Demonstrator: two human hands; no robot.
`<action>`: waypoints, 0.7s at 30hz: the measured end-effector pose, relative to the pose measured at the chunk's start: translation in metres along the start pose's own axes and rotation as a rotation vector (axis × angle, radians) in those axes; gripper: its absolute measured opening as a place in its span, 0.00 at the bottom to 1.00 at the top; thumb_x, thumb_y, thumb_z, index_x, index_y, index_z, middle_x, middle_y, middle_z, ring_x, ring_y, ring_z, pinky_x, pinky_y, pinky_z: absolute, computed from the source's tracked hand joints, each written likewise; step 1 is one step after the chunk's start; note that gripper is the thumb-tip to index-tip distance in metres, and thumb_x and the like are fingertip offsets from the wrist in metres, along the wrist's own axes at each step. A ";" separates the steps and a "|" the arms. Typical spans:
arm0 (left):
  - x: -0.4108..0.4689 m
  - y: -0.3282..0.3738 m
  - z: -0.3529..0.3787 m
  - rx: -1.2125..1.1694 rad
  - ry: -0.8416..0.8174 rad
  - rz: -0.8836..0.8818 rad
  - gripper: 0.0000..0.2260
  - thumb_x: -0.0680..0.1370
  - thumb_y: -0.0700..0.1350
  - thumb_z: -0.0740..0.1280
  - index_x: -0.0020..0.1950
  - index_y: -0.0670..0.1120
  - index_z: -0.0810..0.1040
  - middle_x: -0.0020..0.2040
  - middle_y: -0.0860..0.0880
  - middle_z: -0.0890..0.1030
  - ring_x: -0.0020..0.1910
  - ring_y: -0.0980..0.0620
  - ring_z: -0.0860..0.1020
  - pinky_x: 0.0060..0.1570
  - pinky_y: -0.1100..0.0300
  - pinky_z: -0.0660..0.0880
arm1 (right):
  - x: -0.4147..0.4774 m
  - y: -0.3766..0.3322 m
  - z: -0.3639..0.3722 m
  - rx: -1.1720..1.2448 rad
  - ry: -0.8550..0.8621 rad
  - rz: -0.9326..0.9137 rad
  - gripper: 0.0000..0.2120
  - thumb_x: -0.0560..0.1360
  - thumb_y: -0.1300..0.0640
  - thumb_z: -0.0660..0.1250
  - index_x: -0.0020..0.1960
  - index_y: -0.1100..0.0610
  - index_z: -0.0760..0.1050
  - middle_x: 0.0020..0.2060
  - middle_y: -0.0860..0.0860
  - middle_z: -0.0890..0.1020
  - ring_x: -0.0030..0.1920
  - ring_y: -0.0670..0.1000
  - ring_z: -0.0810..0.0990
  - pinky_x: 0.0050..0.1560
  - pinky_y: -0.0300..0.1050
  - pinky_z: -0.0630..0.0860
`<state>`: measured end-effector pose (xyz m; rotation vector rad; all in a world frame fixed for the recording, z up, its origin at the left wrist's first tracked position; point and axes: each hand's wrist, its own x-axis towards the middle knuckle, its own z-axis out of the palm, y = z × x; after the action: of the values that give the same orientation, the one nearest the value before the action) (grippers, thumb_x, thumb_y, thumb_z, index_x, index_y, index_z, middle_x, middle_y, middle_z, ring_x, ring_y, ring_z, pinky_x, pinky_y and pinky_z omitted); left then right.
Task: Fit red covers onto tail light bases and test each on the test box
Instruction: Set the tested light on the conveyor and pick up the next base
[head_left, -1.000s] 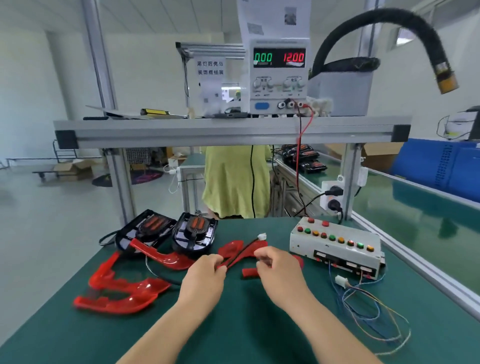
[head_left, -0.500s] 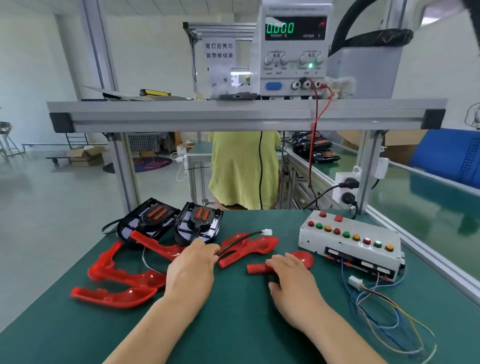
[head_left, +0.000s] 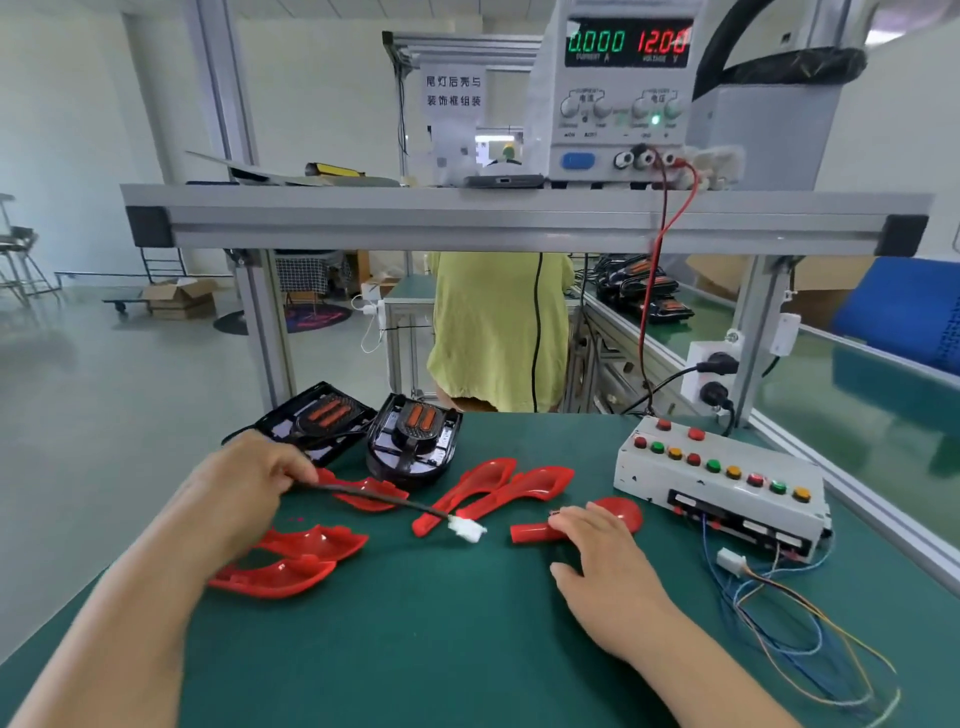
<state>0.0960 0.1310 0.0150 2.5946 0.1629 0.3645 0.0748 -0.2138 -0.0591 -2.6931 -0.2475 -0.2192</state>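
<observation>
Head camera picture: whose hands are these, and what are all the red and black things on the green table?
The camera sits on a person's head, so you see their own two hands. The left hand holds a black cable with a white plug at its end. The right hand lies open, touching a red cover. More red covers lie on the green table. They are lids for the two black bases at the back, parts of tail lights. The grey test box with coloured buttons checks the lights. On the shelf above, a power supply shows 12.00.
</observation>
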 end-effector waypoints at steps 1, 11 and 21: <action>0.002 -0.006 -0.002 0.040 -0.007 -0.055 0.24 0.76 0.32 0.65 0.30 0.60 0.79 0.46 0.43 0.82 0.44 0.43 0.80 0.48 0.52 0.76 | 0.000 -0.001 0.000 0.005 0.002 -0.012 0.24 0.82 0.53 0.59 0.77 0.48 0.60 0.76 0.42 0.60 0.79 0.46 0.50 0.75 0.39 0.47; -0.012 0.052 0.039 0.132 0.150 0.051 0.07 0.79 0.41 0.63 0.46 0.45 0.81 0.43 0.49 0.78 0.45 0.45 0.76 0.44 0.52 0.75 | -0.003 -0.012 0.006 0.017 0.002 -0.103 0.24 0.81 0.53 0.61 0.76 0.48 0.62 0.75 0.43 0.62 0.77 0.46 0.52 0.71 0.31 0.42; 0.030 0.070 0.073 0.380 -0.109 0.057 0.20 0.77 0.34 0.62 0.67 0.49 0.76 0.67 0.48 0.71 0.67 0.46 0.69 0.59 0.53 0.71 | -0.004 -0.014 0.003 0.040 0.071 -0.157 0.22 0.80 0.52 0.63 0.74 0.50 0.67 0.75 0.45 0.63 0.77 0.47 0.53 0.72 0.33 0.45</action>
<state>0.1486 0.0415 -0.0032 2.9915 0.1299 0.2287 0.0686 -0.2002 -0.0568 -2.6217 -0.4373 -0.3526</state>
